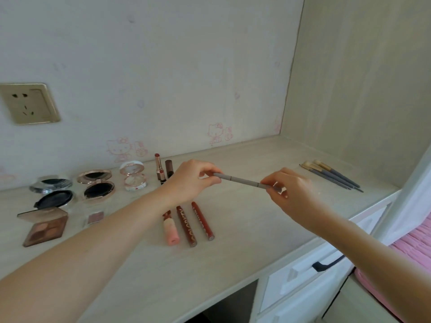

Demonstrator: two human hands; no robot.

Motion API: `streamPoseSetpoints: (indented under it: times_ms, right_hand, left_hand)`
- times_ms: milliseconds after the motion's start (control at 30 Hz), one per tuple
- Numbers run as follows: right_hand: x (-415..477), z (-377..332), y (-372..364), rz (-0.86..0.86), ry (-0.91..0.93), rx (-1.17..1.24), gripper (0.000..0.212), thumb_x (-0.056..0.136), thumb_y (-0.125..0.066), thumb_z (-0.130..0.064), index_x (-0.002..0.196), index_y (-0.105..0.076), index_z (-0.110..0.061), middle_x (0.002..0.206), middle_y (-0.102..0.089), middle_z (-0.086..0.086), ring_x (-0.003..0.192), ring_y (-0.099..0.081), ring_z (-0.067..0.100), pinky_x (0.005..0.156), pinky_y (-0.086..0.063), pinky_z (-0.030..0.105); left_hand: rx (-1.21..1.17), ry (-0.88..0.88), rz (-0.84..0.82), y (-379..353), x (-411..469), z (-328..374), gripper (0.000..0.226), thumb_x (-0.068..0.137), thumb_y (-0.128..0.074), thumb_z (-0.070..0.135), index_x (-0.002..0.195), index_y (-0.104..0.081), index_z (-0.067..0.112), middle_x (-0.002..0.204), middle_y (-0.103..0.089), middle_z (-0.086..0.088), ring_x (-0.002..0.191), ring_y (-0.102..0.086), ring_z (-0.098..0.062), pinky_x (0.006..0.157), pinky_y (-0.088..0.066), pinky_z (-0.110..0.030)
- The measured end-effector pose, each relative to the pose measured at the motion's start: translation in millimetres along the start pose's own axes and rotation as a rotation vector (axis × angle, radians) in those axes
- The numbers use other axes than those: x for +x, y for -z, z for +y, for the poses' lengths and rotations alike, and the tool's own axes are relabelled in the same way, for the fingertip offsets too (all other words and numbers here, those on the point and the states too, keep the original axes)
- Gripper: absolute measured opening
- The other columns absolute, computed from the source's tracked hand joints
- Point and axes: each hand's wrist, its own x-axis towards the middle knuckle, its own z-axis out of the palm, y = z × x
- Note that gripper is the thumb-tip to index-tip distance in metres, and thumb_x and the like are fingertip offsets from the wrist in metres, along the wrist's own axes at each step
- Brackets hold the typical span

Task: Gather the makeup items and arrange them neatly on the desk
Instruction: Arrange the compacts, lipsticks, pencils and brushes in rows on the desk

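A thin grey makeup pencil (242,181) hangs level above the desk (245,231), held at both ends. My left hand (190,180) pinches its left end and my right hand (291,194) pinches its right end. Below the hands lie three lip tubes side by side: a pink one (170,230), a dark red one (186,226) and a red one (202,220). Behind my left hand stand open lipsticks (161,170). Further left sit open compacts (52,192) (96,184) (133,175), an eyeshadow palette (45,226) and a small clear eyeshadow pan (94,217).
Several grey-handled brushes (333,174) lie together at the desk's right rear. A wall socket (29,103) is at the left. White drawers with a dark handle (326,264) sit under the desk's right end, pink bedding (415,250) beyond them.
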Motion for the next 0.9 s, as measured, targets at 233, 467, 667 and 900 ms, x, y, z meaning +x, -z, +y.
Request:
streamPoseSetpoints:
  times_ms: [233, 467, 667, 900]
  right_hand:
    - [2.2, -72.1, -25.6, -0.106, 0.071, 0.106, 0.022, 0.087, -0.063, -0.008, 0.100, -0.069, -0.023, 0.089, -0.061, -0.010, 0.081, -0.059, 0.004, 0.075, -0.049, 0.016]
    - [11.9, -146.7, -50.0, -0.234, 0.049, 0.266, 0.017, 0.088, -0.062, -0.016, 0.098, -0.069, -0.028, 0.086, -0.067, -0.018, 0.079, -0.062, -0.003, 0.072, -0.048, 0.009]
    - [17.4, -201.3, -73.5, -0.431, -0.151, 0.726, 0.014, 0.079, -0.070, -0.006, 0.088, -0.068, -0.016, 0.080, -0.075, 0.000, 0.077, -0.072, 0.012, 0.083, -0.056, 0.041]
    - [20.6, -243.8, -97.5, -0.427, -0.199, 0.877, 0.009, 0.084, -0.068, -0.009, 0.093, -0.067, -0.009, 0.085, -0.075, 0.003, 0.077, -0.072, 0.011, 0.074, -0.055, 0.029]
  left_hand:
    - [-0.214, 0.144, 0.091, 58.1, -70.1, -17.6, 0.014, 0.087, -0.068, 0.015, 0.099, -0.073, 0.019, 0.095, -0.074, 0.006, 0.095, -0.067, -0.005, 0.091, -0.051, -0.026]
    - [-0.583, 0.263, 0.339, 92.7, -131.5, -27.9, 0.014, 0.094, -0.056, 0.009, 0.103, -0.067, 0.007, 0.101, -0.074, 0.003, 0.101, -0.068, -0.011, 0.093, -0.052, -0.028]
    - [-0.801, 0.299, 0.737, 102.7, -155.8, -26.0, 0.014, 0.094, -0.057, 0.012, 0.098, -0.066, 0.002, 0.095, -0.075, -0.010, 0.098, -0.070, -0.018, 0.092, -0.054, -0.030]
    - [-0.728, 0.308, 0.784, 102.3, -169.0, -24.7, 0.016, 0.090, -0.061, 0.005, 0.105, -0.068, 0.003, 0.095, -0.075, -0.010, 0.099, -0.070, -0.019, 0.095, -0.052, -0.035]
